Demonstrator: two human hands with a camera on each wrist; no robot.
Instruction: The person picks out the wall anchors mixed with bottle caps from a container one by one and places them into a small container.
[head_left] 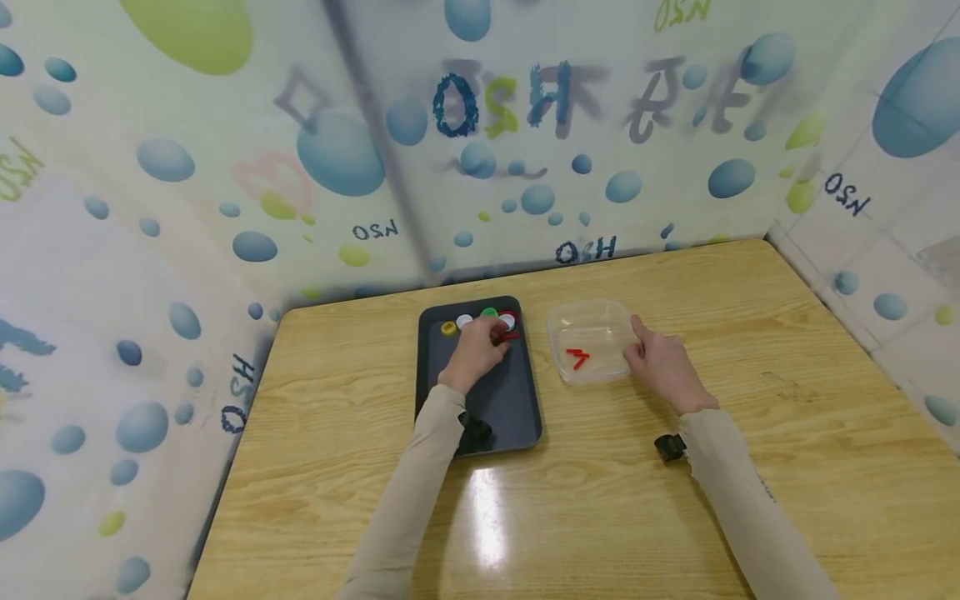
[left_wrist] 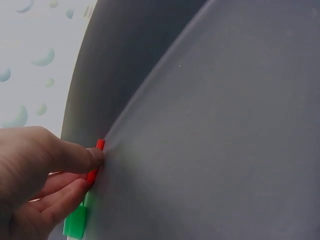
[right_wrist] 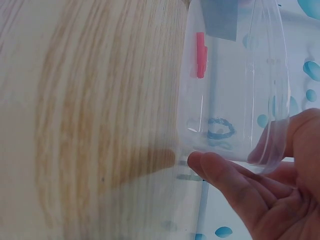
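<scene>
My left hand [head_left: 476,350] is over the dark grey tray [head_left: 491,408], pinching a small red stick [left_wrist: 97,162] between thumb and fingers. Close by in the tray lie a yellow cap [head_left: 448,328], a green cap [left_wrist: 75,223] and two white caps [head_left: 464,320], partly covered by the hand. Another bit of red shows beside the right white cap. My right hand [head_left: 666,363] grips the right side of a clear plastic container [head_left: 596,323] by its wall and rim. Several red sticks [head_left: 577,356] lie loose on the container's floor.
Both the tray and the container stand on a wooden table [head_left: 600,492], the container just right of the tray. A patterned wall [head_left: 525,217] rises behind the table's far edge. Each wrist bears a small black camera [head_left: 670,447].
</scene>
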